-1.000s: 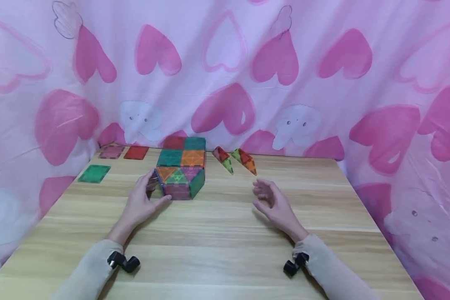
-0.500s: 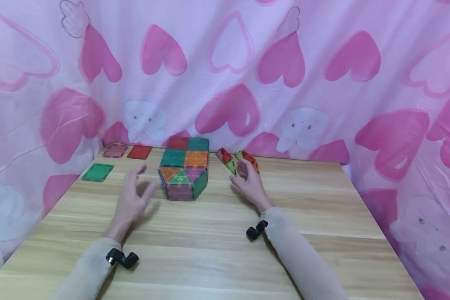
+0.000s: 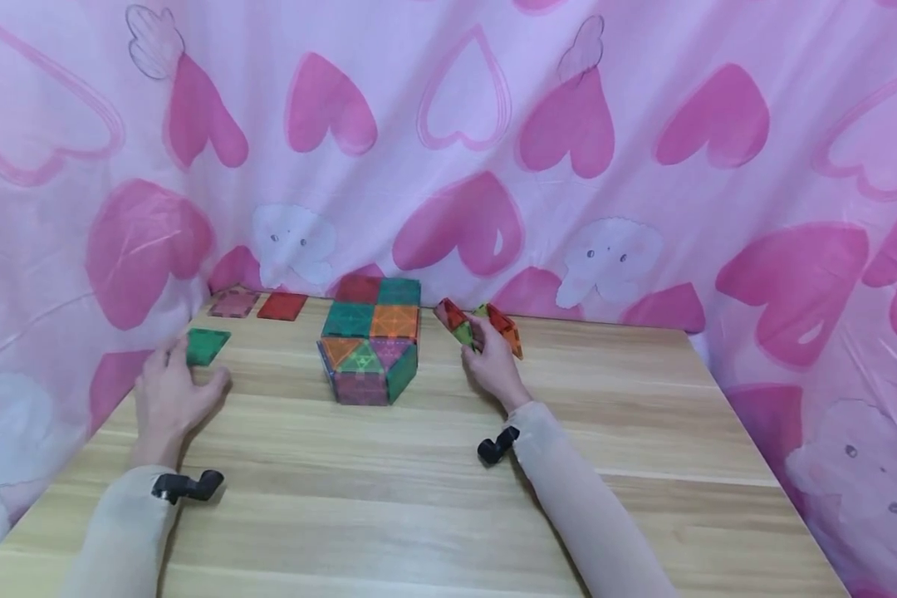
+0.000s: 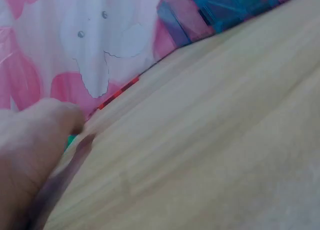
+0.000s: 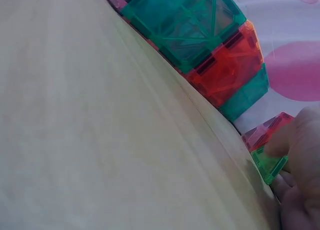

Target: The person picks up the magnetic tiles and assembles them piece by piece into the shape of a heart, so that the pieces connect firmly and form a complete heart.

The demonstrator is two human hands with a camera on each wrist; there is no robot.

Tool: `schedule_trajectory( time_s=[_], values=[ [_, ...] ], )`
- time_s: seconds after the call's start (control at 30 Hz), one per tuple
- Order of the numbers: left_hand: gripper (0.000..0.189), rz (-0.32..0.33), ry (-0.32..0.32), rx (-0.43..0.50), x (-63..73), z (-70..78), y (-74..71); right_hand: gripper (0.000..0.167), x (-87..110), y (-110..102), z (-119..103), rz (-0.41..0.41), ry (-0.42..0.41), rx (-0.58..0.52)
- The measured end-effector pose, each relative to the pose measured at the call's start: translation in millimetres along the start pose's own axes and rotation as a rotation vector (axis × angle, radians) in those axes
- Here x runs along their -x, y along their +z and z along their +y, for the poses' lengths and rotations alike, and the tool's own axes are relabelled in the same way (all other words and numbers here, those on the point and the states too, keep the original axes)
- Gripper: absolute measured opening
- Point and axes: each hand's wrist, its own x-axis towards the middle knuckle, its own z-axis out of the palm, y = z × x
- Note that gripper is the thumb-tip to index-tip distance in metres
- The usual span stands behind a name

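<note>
My left hand [image 3: 168, 399] is over the left side of the table, fingertips right at a green square magnetic tile [image 3: 208, 346] and thumb spread apart. My right hand [image 3: 496, 364] pinches a small folded piece of triangular magnetic tiles [image 3: 452, 316] in red, purple and green. In the right wrist view the thumb lies across the green triangle [image 5: 269, 162] of that piece. Close to the right fingers stands a similar piece [image 3: 505, 325] in red, orange and lime. A block built of magnetic tiles [image 3: 360, 353] stands between the hands.
A red square tile [image 3: 282, 306] and a purple square tile [image 3: 233, 303] lie at the back left of the wooden table [image 3: 389, 507]. A pink heart-print curtain [image 3: 463, 108] hangs along the back and sides.
My left hand has left the tile block and moved left to the green tile. My right hand has moved left and forward and taken hold of the triangular tile piece.
</note>
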Motion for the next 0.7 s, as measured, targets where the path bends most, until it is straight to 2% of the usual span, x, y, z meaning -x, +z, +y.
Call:
schedule_trajectory(
  time_s=[0.13, 0.3, 0.37, 0.57, 0.7],
  values=[
    [0.081, -0.009, 0.057, -0.036, -0.6, -0.7, 0.8, 0.06, -1.0, 0, -1, -0.001, 0.009, 0.027],
    [0.054, 0.036, 0.15, 0.066, 3.4, 3.1, 2.0, 0.056, -0.7, 1, -1, 0.009, 0.008, 0.058],
    [0.049, 0.03, 0.18, 0.095, 4.2, 4.2, 1.7, 0.054, -0.8, 2, -1, 0.015, 0.007, 0.076],
    [0.06, -0.06, 0.188, 0.074, 4.4, 6.7, 1.8, 0.051, 1.2, 1, 2, 0.042, -0.009, 0.132],
    [0.06, -0.054, 0.214, 0.096, 4.9, 9.0, 4.1, 0.049, -0.3, 1, 30, 0.079, -0.067, 0.156]
  ],
)
